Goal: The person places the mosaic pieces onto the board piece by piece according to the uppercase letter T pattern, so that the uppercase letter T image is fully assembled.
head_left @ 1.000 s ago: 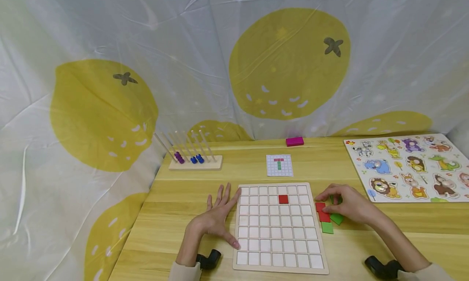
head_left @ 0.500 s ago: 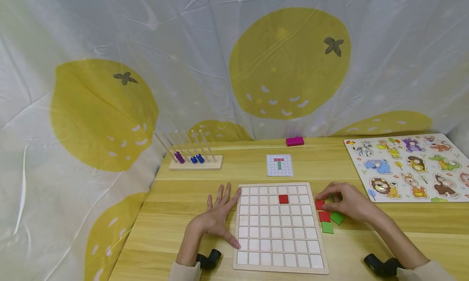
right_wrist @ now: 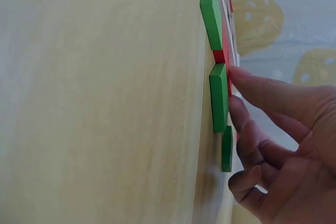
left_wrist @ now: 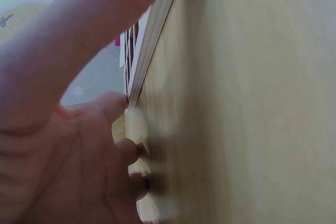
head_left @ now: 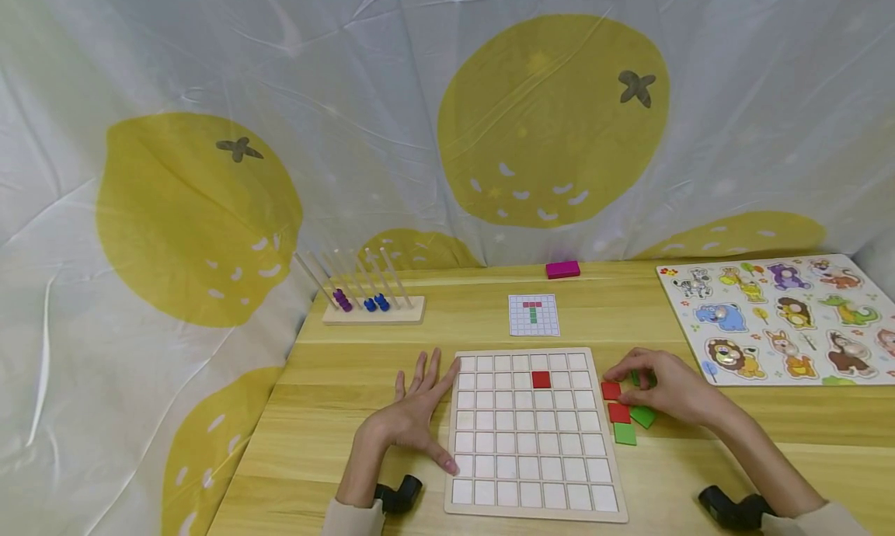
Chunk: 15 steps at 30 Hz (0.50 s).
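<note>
A square-grid wooden board point(head_left: 496, 423) lies flat on the table, with one red tile point(head_left: 541, 380) in its second row. My left hand point(head_left: 412, 423) rests spread at the board's left side, thumb and index fingertip at its edge; the left wrist view shows this from close up. Beyond the right edge, my right hand point(head_left: 664, 388) pinches a loose red tile point(head_left: 611, 391) between thumb and index finger. Just below lie a second red tile point(head_left: 618, 413) and a green tile point(head_left: 625, 434). Another green tile point(head_left: 642, 417) is beside them, and one more green tile point(right_wrist: 227, 149) is partly under the fingers.
A small grid card point(head_left: 534, 315) with a red and green T pattern lies behind the board. Back left stands a peg rack point(head_left: 374, 312) with purple and blue beads. A magenta block point(head_left: 562, 270) sits at the back; an animal puzzle point(head_left: 762, 326) is at right.
The red tile at my right fingertips has shifted slightly away from me, and a gap now shows between it and the other red tile. My left hand has stayed still.
</note>
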Available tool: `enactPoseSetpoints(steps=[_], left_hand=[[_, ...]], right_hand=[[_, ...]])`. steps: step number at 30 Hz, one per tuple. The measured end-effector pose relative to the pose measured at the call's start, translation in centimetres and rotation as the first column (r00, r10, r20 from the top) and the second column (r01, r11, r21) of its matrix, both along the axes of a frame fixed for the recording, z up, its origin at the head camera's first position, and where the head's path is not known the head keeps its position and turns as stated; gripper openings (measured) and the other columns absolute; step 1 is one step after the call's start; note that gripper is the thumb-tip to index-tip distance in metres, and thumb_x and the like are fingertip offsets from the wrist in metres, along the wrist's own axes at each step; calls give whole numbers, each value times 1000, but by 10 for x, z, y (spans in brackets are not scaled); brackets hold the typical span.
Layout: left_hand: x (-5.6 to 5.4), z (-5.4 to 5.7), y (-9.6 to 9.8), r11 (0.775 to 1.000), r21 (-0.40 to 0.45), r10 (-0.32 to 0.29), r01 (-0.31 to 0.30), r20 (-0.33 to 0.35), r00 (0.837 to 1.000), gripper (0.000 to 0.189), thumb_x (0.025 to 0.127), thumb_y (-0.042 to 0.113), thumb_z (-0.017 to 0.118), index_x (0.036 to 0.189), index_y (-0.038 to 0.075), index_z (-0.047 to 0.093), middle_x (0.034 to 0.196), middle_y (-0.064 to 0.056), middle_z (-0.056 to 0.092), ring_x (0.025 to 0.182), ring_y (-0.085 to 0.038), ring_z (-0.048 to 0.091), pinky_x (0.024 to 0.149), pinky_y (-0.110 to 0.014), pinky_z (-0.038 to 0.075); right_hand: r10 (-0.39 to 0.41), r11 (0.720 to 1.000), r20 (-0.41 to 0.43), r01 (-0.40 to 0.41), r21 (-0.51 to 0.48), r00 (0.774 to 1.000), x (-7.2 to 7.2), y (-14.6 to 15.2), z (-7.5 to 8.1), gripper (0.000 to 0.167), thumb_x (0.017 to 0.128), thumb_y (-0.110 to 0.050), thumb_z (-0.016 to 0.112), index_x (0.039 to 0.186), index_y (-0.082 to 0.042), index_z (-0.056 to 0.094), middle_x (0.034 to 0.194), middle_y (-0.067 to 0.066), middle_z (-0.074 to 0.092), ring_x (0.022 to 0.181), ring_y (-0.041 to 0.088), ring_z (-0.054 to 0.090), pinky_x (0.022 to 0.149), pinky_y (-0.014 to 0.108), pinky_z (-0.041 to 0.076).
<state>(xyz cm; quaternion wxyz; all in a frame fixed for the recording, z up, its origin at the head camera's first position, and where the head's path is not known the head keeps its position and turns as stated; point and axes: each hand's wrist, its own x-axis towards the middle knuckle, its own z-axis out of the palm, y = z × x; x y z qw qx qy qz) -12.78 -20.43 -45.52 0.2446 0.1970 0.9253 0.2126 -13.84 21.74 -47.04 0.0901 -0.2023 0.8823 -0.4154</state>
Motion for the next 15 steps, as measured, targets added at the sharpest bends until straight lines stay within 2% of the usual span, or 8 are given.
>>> enactPoseSetpoints(steps=[15], left_hand=[[0, 1, 0, 1000, -6, -4, 4, 1, 1000, 150, 58, 43, 101, 168, 21, 1, 170, -21, -23, 158, -42, -23, 122, -74, -13]], right_hand=[[19, 1000, -11, -19, 13, 1000, -1, 0, -1, 25, 84, -11, 84, 108, -11, 79, 95, -2, 68, 70, 2, 44, 60, 21, 40]])
